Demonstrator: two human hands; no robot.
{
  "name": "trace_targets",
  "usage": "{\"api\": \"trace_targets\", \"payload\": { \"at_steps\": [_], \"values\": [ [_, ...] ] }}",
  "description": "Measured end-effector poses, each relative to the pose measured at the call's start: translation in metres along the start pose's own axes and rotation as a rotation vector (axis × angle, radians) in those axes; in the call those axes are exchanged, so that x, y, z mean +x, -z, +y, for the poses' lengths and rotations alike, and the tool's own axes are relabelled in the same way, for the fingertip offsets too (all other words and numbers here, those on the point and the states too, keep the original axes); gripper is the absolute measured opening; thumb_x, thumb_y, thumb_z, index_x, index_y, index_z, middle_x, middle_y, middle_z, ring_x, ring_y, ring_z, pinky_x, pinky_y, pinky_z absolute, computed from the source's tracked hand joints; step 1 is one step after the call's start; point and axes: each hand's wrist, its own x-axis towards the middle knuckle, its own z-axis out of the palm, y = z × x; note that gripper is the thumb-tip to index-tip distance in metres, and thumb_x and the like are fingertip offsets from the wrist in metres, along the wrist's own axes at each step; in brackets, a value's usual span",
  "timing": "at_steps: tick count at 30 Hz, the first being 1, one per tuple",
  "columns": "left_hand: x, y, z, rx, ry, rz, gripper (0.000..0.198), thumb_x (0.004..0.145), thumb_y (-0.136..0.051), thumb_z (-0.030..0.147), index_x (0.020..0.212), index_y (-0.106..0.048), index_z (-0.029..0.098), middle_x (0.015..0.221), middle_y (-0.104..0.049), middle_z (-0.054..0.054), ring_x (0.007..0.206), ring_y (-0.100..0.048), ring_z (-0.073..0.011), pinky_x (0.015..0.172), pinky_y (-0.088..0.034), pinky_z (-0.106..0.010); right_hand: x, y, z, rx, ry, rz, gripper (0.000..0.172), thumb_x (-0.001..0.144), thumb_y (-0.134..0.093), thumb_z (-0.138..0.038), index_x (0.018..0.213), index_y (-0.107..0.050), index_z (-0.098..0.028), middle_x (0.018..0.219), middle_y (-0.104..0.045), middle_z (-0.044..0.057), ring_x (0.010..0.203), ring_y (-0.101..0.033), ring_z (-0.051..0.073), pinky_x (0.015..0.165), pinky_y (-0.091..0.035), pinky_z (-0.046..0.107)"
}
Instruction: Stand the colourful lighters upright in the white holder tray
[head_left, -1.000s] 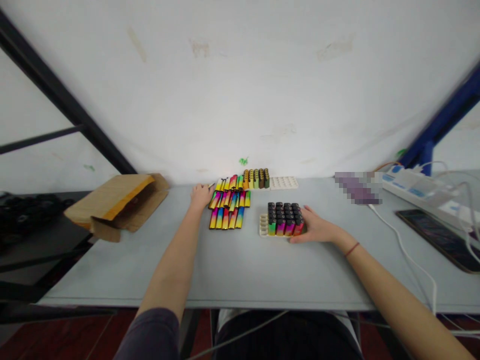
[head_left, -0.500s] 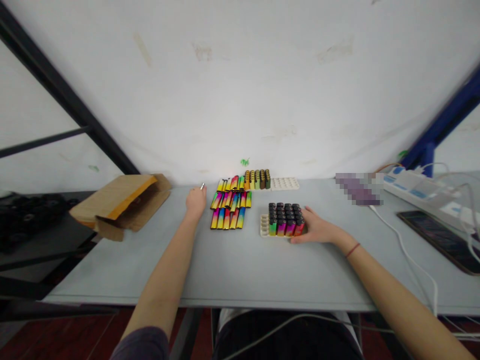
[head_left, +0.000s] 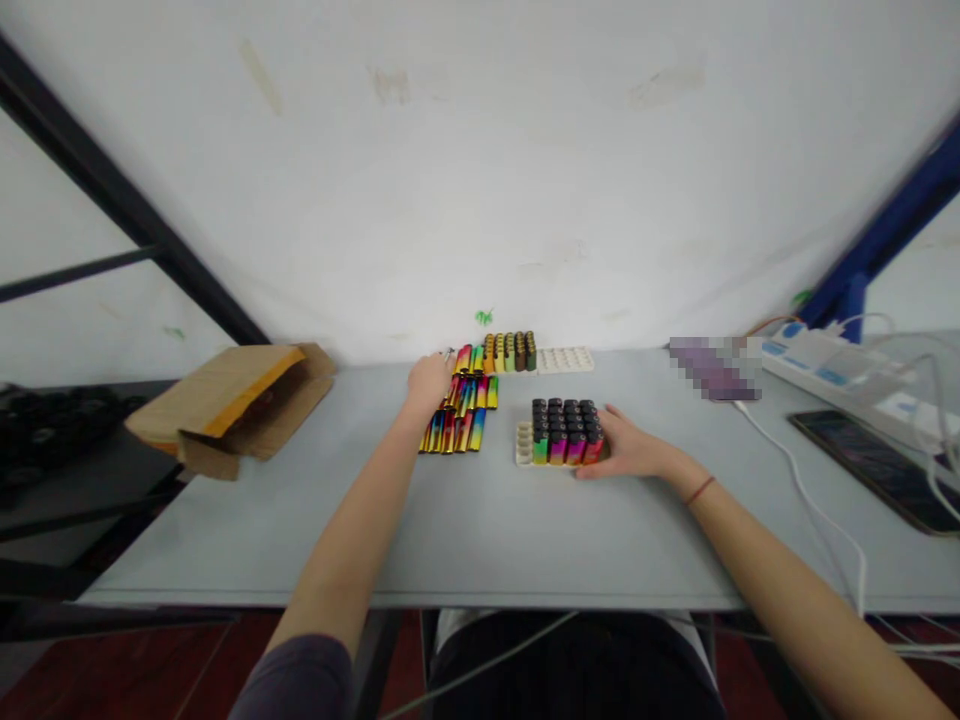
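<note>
My left hand (head_left: 430, 382) is closed at the left edge of the back row of shiny, rainbow-coloured lighters (head_left: 469, 392), which lie flat in overlapping rows. A small silvery tip shows by its fingers, but what they hold is hidden. My right hand (head_left: 628, 446) grips the right side of a white holed tray (head_left: 524, 444), thumb in front and fingers behind. Black-topped, rainbow-bodied lighters (head_left: 568, 432) stand upright in that tray, and its left column of holes is bare.
Gold-ended upright pieces (head_left: 510, 352) stand at the back by the wall, beside a second white holed tray (head_left: 566, 360). An opened cardboard box (head_left: 225, 400) lies left. On the right are a cabled purple, blurred-out object (head_left: 712, 370), a power strip (head_left: 847, 375) and a dark phone (head_left: 877, 465).
My left hand has moved right, from beside the flat lighters to over their left edge. My right hand stays on the tray. The view has shifted slightly.
</note>
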Motion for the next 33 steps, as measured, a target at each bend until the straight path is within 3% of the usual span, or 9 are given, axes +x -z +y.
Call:
{"api": "trace_targets", "payload": {
  "at_steps": [6,17,22,25,28,31,33],
  "values": [
    [-0.022,0.004,0.003,0.028,0.03,-0.09,0.048,0.11,-0.038,0.035,0.129,-0.074,0.008,0.128,-0.075,-0.026,0.121,-0.073,-0.0346,0.097,-0.057,-0.038,0.0,0.001,-0.002,0.0,-0.004,-0.009,0.106,0.069,-0.085,-0.077,0.156,-0.054,-0.025,0.154,-0.063,0.018,0.148,-0.051,0.049,0.128,-0.002,0.079],
    [-0.017,-0.001,0.002,0.023,0.081,-0.044,0.044,0.108,-0.045,0.035,0.131,-0.071,0.009,0.129,-0.074,-0.026,0.121,-0.072,-0.0361,0.097,-0.058,-0.041,0.001,0.001,-0.003,0.002,-0.007,-0.002,0.105,0.068,-0.086,-0.075,0.156,-0.055,-0.026,0.154,-0.064,0.017,0.148,-0.052,0.049,0.128,-0.002,0.079],
    [-0.027,0.007,0.008,0.006,0.024,0.038,0.051,0.111,-0.035,0.038,0.126,-0.074,0.009,0.129,-0.071,-0.026,0.118,-0.073,-0.0347,0.097,-0.057,-0.04,0.001,0.001,-0.002,0.0,-0.002,-0.003,0.104,0.069,-0.086,-0.075,0.156,-0.056,-0.026,0.154,-0.064,0.017,0.147,-0.053,0.049,0.129,-0.003,0.078],
    [-0.034,0.009,0.015,-0.028,-0.057,0.02,0.046,0.11,-0.04,0.038,0.117,-0.076,0.01,0.123,-0.074,-0.025,0.119,-0.072,-0.0343,0.099,-0.055,-0.039,0.001,0.0,-0.001,-0.005,0.004,0.001,0.103,0.069,-0.086,-0.075,0.155,-0.056,-0.027,0.153,-0.065,0.016,0.147,-0.054,0.048,0.129,-0.004,0.077],
    [-0.042,0.008,0.025,-0.089,-0.116,0.007,0.038,0.107,-0.054,0.037,0.129,-0.067,0.01,0.118,-0.077,-0.022,0.119,-0.073,-0.0346,0.098,-0.054,-0.039,0.001,0.0,0.0,-0.009,0.003,0.004,0.103,0.069,-0.085,-0.075,0.156,-0.056,-0.027,0.152,-0.066,0.016,0.146,-0.055,0.047,0.129,-0.005,0.078],
    [-0.047,0.004,0.035,-0.134,-0.123,0.017,0.048,0.104,-0.063,0.034,0.142,-0.053,0.007,0.117,-0.077,-0.022,0.116,-0.074,-0.0351,0.094,-0.054,-0.038,0.001,0.0,-0.001,-0.002,0.002,0.003,0.104,0.069,-0.085,-0.076,0.155,-0.056,-0.027,0.152,-0.065,0.017,0.145,-0.055,0.048,0.128,-0.004,0.079],
    [-0.049,0.0,0.04,-0.134,-0.128,0.013,0.046,0.103,-0.063,0.031,0.142,-0.052,0.007,0.117,-0.077,-0.022,0.115,-0.075,-0.0346,0.094,-0.054,-0.038,0.001,0.0,-0.002,0.0,-0.001,0.008,0.105,0.068,-0.085,-0.077,0.155,-0.055,-0.027,0.153,-0.064,0.018,0.146,-0.054,0.048,0.127,-0.003,0.08]
  ]
}}
